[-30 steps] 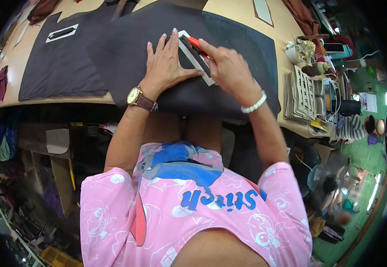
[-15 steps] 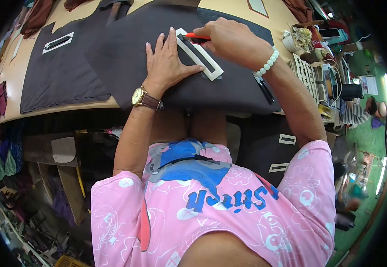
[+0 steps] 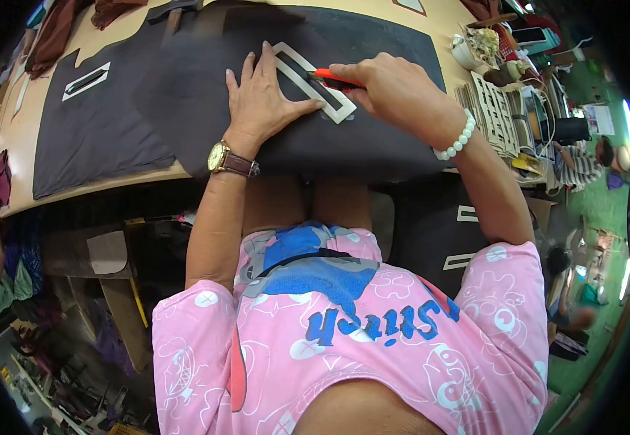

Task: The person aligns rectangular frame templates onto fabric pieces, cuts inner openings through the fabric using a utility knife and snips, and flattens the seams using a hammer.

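Observation:
Dark fabric (image 3: pixel 199 94) is spread over the table in front of me. On it lies a white rectangular frame (image 3: pixel 340 114) with a long slot, set at a slant. My left hand (image 3: pixel 257 101) rests flat beside the frame, fingers spread, thumb touching its edge near the lower end. My right hand (image 3: pixel 394 90) is closed around an orange-red cutter (image 3: pixel 333 76), whose tip is at the slot. Whether the blade touches the fabric is too small to tell. A second white frame (image 3: pixel 86 81) lies on dark fabric to the left.
A stack of pale slotted templates (image 3: pixel 492 112) and a white pot with dried plants (image 3: pixel 467 52) stand along the right of the tabletop (image 3: pixel 105 183). Dark fabric with white frames (image 3: pixel 467 213) hangs or lies below the table at right. Another person's arm shows at far left.
My right hand with the cutter was over the frame's upper end and has moved down along the slot. My left hand stays spread beside the frame. The whole view has shifted slightly.

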Action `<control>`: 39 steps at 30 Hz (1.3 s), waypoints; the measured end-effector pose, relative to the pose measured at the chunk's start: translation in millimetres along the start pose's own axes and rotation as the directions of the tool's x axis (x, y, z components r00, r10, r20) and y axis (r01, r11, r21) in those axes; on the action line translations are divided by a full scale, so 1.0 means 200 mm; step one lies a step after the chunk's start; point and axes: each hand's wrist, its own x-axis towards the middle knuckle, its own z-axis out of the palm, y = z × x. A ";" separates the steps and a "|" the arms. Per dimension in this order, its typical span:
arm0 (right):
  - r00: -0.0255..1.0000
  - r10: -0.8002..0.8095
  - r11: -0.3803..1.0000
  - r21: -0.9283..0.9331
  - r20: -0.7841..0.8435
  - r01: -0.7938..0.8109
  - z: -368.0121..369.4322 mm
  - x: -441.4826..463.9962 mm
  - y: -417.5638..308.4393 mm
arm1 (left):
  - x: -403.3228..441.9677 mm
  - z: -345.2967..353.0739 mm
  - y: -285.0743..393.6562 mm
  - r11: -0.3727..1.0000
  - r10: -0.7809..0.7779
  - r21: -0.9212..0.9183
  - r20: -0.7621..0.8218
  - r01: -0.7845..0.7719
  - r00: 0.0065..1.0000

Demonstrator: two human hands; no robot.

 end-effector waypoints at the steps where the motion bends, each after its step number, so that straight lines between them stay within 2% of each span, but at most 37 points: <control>1: 1.000 0.008 1.000 0.000 0.009 -0.008 0.00 -0.02 0.00 | 0.00 0.00 0.00 1.000 0.005 0.007 0.005 -0.005 1.000; 3: 0.999 0.026 1.000 0.001 0.028 -0.026 0.00 -0.07 0.01 | 0.01 -0.01 0.01 1.000 0.014 0.021 0.016 -0.014 1.000; 6: 0.999 0.034 0.999 -0.017 -0.033 -0.035 0.04 -0.16 0.03 | 0.01 0.00 0.00 0.999 0.023 0.022 0.010 -0.023 1.000; 10: 1.000 0.007 0.997 -0.074 -0.004 -0.008 0.02 -0.26 0.02 | 0.00 0.01 -0.01 0.999 0.039 0.033 -0.015 -0.038 0.999; 13: 0.999 0.054 0.997 -0.053 -0.004 -0.054 0.04 -0.31 0.01 | 0.01 0.01 0.00 0.998 0.040 0.038 -0.018 -0.040 0.999; 16: 0.984 -0.058 0.997 -0.062 -0.167 0.048 0.13 -0.34 0.09 | 0.02 -0.04 -0.01 0.998 0.056 -0.010 0.008 -0.056 0.998; 17: 0.995 0.028 0.983 0.184 -0.092 -0.010 0.11 -0.34 0.15 | 0.04 -0.07 -0.03 0.997 0.067 -0.038 0.020 -0.066 0.998; 18: 0.996 0.092 0.905 0.417 0.002 -0.085 0.10 -0.33 0.22 | 0.06 -0.09 -0.07 0.964 0.119 -0.238 -0.002 -0.116 0.993; 19: 0.986 0.131 0.769 0.617 0.104 -0.167 0.09 -0.33 0.28 | 0.06 -0.10 -0.13 0.968 0.188 -0.139 -0.152 -0.209 0.970; 20: 0.943 0.316 0.655 0.694 0.109 -0.300 0.10 -0.34 0.34 | 0.07 -0.13 -0.21 0.968 0.222 -0.074 -0.205 -0.241 0.953; 21: 0.915 0.394 0.575 0.755 0.084 -0.316 0.12 -0.34 0.41 | 0.09 -0.17 -0.29 0.964 0.256 -0.010 -0.254 -0.267 0.933; 23: 0.816 0.556 0.674 0.660 -0.159 -0.331 0.25 -0.30 0.61 | 0.11 -0.23 -0.46 0.975 0.097 0.217 -0.179 -0.057 0.979; 25: 0.743 0.571 0.776 0.526 -0.349 -0.348 0.36 -0.24 0.75 | 0.11 -0.22 -0.55 0.875 -0.141 0.434 -0.197 0.216 0.970; 28: 0.672 0.511 0.858 0.364 -0.536 -0.362 0.49 -0.15 0.86 | 0.09 -0.15 -0.69 0.829 0.004 0.538 -0.281 0.154 0.960; 30: 0.645 0.474 0.879 0.277 -0.600 -0.389 0.56 -0.09 0.90 | 0.08 -0.12 -0.73 0.834 0.035 0.539 -0.265 0.118 0.964; 31: 0.595 0.462 0.883 0.280 -0.658 -0.376 0.60 -0.06 0.90 | 0.10 -0.12 -0.75 0.837 0.052 0.537 -0.267 0.104 0.962; 32: 0.568 0.425 0.894 0.231 -0.705 -0.384 0.59 -0.05 0.89 | 0.11 -0.13 -0.73 0.840 0.167 0.539 -0.355 0.056 0.920; 35: 0.484 0.352 0.907 0.164 -0.801 -0.388 0.49 -0.10 0.83 | 0.21 -0.22 -0.61 0.951 -0.110 0.231 -0.367 0.205 0.924; 36: 0.459 0.336 0.910 0.158 -0.823 -0.382 0.42 -0.14 0.78 | 0.25 -0.23 -0.62 0.990 -0.068 0.079 -0.463 0.118 0.884; 37: 0.559 0.467 0.874 0.265 -0.685 -0.406 0.35 -0.22 0.71 | 0.29 -0.22 -0.64 0.983 -0.165 -0.148 -0.432 0.111 0.887; 38: 0.637 0.570 0.822 0.358 -0.520 -0.444 0.28 -0.30 0.65 | 0.34 -0.23 -0.65 0.924 -0.251 -0.368 -0.383 0.102 0.889; 39: 0.721 0.600 0.794 0.366 -0.347 -0.485 0.26 -0.38 0.61 | 0.38 -0.24 -0.67 0.817 -0.324 -0.569 -0.320 0.093 0.890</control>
